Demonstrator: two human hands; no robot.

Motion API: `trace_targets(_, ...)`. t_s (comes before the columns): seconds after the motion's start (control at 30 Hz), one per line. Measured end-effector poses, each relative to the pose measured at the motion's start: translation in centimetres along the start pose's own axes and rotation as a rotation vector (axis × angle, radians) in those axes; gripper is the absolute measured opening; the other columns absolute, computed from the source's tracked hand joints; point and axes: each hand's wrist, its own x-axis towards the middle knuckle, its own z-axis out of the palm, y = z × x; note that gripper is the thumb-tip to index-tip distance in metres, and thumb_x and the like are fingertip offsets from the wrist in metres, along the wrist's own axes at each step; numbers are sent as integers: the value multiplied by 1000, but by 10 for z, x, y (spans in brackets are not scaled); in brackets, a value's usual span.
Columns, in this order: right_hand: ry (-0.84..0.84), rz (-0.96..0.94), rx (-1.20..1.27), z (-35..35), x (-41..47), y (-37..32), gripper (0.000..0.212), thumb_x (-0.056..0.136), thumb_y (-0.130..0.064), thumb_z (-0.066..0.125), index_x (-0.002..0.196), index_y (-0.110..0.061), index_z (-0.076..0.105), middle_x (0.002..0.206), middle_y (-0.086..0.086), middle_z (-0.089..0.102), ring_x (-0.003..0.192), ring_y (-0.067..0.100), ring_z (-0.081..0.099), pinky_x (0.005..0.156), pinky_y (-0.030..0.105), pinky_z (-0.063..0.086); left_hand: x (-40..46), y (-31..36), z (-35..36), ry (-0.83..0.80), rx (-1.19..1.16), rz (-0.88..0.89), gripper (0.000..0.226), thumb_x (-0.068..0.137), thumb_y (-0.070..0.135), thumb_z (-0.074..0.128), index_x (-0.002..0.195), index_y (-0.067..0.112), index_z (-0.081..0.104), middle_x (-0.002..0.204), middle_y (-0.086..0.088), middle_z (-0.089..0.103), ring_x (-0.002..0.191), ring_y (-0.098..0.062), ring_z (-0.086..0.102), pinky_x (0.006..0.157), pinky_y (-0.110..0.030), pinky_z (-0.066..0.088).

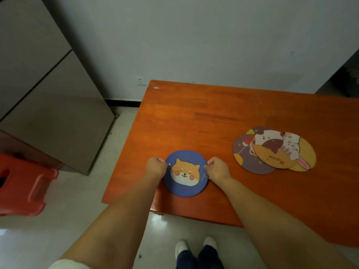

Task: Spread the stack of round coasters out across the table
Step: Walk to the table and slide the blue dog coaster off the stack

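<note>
Fingers [162, 161] pinch blue coaster [185, 174] edges, near table [213, 113] corner.

blue coaster [185, 174] with a shiba face lies flat near the table's [194, 113] front left corner. left hand [155, 167] pinches its left edge, right hand [218, 168] pinches its right edge, both fists curled. to the right, well apart, three more coasters overlap in a loose pile: purple coaster [245, 156] lowest at left, yellow coaster [308, 152] at right, orange "meow" coaster [272, 158] on top. red stool [23, 183] on the floor at left, grey cabinet [48, 94] behind it.
</note>
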Motion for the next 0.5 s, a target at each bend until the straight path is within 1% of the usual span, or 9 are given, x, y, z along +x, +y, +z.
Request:
trace_targets(0.07,11,-15,-46,4,3,4,16,95,-12,53,82,-12,45,67,-2,45,60,14,47,62,31,41,5,-2,1,18,75,28,42,85,5,64,53,15,40,62,-6,49,78,-23,49,70,-33,39)
trace_targets(0.13,18,-33,-110,7,4,7,14,95,-13,54,84,-10,46,78,4,50,76,22,49,69,35,41,9,-7,2,23,175,61,41,85,8,63,53,17,40,71,-9,54,77,-25,50,71,-34,42)
trace_targets(0.17,15,-40,-140,7,5,7,14,95,-14,54,84,-10,45,84,7,51,81,24,48,70,36,40,11,-9,2,24,223,76,40,85,9,62,53,17,40,75,-11,55,77,-26,51,71,-36,44)
trace_targets(0.27,-22,-61,-229,6,8,3,14,95,-15,54,87,-11,43,91,11,48,82,26,45,70,35,37,12,-12,2,40,301,100,39,85,11,60,53,17,39,76,-14,55,75,-28,51,72,-38,48)
trace_targets(0.33,-45,-66,-298,5,10,-1,10,96,-17,53,98,-8,48,99,17,51,87,32,50,70,35,37,12,-9,1,39,313,103,38,84,10,60,53,15,40,76,-18,58,75,-32,55,71,-40,49)
trace_targets(0.37,-48,-68,-322,4,10,-2,18,96,-17,53,110,-6,49,109,20,54,95,36,54,71,36,38,12,-8,1,29,322,106,35,84,10,60,55,15,42,80,-21,60,80,-34,58,73,-41,50)
trace_targets(0.43,-48,-69,-351,3,7,-5,35,96,-16,53,128,-5,44,125,20,53,107,38,56,75,41,45,10,-3,0,-1,340,116,20,84,10,61,66,10,52,93,-23,65,93,-37,62,78,-43,51)
trace_targets(0.47,-52,-72,-357,2,5,-6,40,96,-15,53,133,-7,41,129,20,51,110,38,56,80,43,48,9,0,-1,-14,343,117,13,84,10,62,73,8,56,92,-21,65,94,-37,62,79,-44,52)
trace_targets(0.5,-63,-69,-361,-1,2,-7,42,95,-14,53,135,-8,40,132,19,49,113,38,55,85,45,49,8,2,0,-21,337,122,13,84,9,62,73,7,56,84,-18,63,89,-36,61,79,-46,52)
